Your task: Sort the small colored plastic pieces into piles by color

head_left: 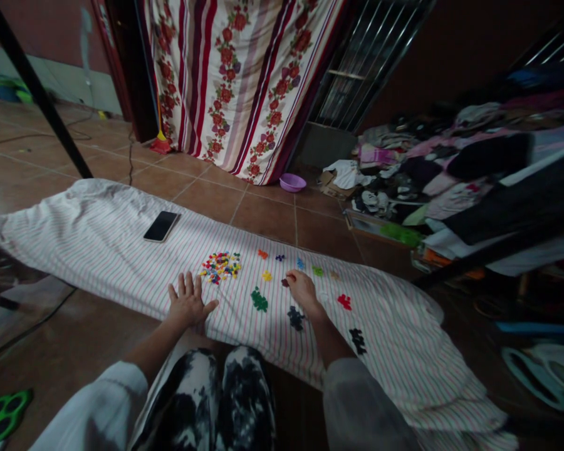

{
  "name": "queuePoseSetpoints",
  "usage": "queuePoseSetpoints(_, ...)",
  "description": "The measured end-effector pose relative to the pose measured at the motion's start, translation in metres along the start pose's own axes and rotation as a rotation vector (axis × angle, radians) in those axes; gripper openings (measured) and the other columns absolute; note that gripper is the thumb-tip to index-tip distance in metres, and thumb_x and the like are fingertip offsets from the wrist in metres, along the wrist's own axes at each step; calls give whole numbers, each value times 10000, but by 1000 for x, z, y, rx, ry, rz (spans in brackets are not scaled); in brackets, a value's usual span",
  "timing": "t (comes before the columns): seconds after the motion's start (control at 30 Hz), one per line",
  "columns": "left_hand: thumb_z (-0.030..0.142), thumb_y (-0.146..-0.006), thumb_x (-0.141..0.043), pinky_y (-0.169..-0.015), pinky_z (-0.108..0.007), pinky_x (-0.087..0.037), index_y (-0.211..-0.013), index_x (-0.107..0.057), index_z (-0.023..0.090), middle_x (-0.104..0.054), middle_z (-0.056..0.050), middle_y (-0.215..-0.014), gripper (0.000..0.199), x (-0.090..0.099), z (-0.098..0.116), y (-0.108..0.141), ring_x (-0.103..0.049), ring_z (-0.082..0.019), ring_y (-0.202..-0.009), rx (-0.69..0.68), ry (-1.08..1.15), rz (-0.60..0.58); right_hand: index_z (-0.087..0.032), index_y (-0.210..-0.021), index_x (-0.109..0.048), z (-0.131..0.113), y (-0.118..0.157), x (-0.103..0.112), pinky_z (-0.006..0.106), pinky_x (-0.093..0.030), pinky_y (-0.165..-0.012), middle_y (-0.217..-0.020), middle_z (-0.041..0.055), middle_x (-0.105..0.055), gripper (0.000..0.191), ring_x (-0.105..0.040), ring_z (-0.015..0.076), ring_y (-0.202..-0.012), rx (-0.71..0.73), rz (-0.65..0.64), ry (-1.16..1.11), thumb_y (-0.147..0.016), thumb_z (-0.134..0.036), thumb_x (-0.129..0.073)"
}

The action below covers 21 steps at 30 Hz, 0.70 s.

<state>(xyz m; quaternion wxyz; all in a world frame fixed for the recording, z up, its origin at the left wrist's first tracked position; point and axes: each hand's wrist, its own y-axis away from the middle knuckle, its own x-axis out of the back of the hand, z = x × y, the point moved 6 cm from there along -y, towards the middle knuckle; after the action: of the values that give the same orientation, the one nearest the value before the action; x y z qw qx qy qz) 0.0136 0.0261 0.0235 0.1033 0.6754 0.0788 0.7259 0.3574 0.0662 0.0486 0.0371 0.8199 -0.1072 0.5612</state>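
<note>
My left hand (188, 303) lies flat with its fingers spread on the striped cloth (122, 263), just below a mixed pile of small coloured pieces (222, 267). My right hand (302, 289) is pinched at a small group of dark brown pieces (285, 282); whether a piece is between the fingertips is hidden. Around it lie single-colour groups: dark green pieces (259, 299), dark grey pieces (295, 318), yellow pieces (267, 275), orange pieces (262, 254), blue pieces (300, 263), light green pieces (318, 270), red pieces (344, 302) and black pieces (358, 341).
A phone (162, 226) rests on the cloth at the left. Beyond the cloth are a tiled floor, a purple basin (292, 183) and a hanging floral curtain (244, 81). Heaped clothes (432, 163) fill the right side. Dark poles (42, 94) slant past both ends.
</note>
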Motion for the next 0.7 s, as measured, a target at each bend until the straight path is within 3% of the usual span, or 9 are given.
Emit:
queuePoseSetpoints(0.47, 767, -765, -169, -1088, -621, -66, -1464, -90, 87, -26, -209, -1542, 978, -3, -2, -2, 28, -395, -1415, 8, 6, 5, -202, -894, -692, -3, 6, -1, 243, -397, -779, -908, 43, -688, 249, -596, 154, -862, 89, 33, -44, -836, -181, -451)
queuePoseSetpoints(0.7, 763, -769, -126, -1089, -620, -57, -1464, -83, 82, -8, -204, -1542, 974, -1, 0, -1, 40, -395, -1414, 1, 12, -14, -186, -773, -663, -5, 7, 3, 238, -366, -698, -822, 47, -673, 218, -574, 151, -783, 91, 64, 27, -843, -218, -459)
